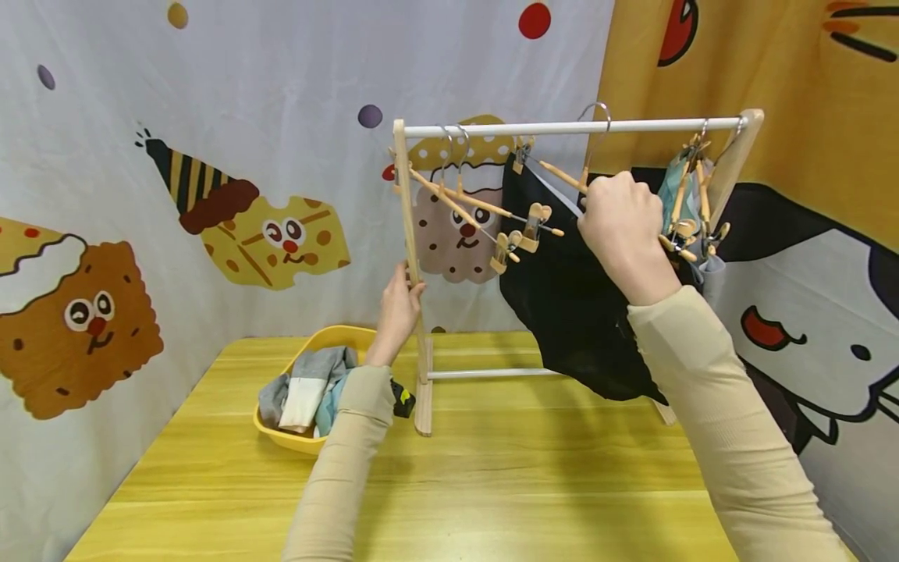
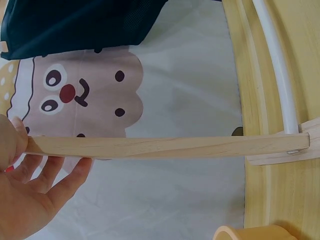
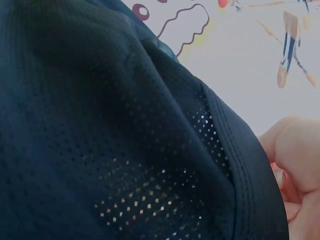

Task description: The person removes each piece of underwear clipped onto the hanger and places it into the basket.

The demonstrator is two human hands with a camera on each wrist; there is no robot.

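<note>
My left hand (image 1: 397, 311) grips the left wooden post (image 2: 150, 147) of a small clothes rack, thumb on one side and fingers on the other. At the rail (image 1: 492, 129), my right hand (image 1: 621, 222) is curled round a wooden clip hanger (image 1: 562, 176) whose metal hook is at the rail. From this hanger droops a black mesh garment (image 1: 583, 312), clipped at its left corner. In the right wrist view the garment's stitched edge (image 3: 245, 175) passes close by the right fingers, and the cloth fills most of that view.
Two bare clip hangers (image 1: 467, 199) hang at the rail's left end. More hangers with a teal garment (image 1: 674, 183) crowd the right end. A yellow basket (image 1: 295, 442) of folded clothes (image 1: 312, 386) stands on the wooden table (image 1: 492, 484), left of the rack. A patterned curtain (image 1: 281, 78) hangs behind.
</note>
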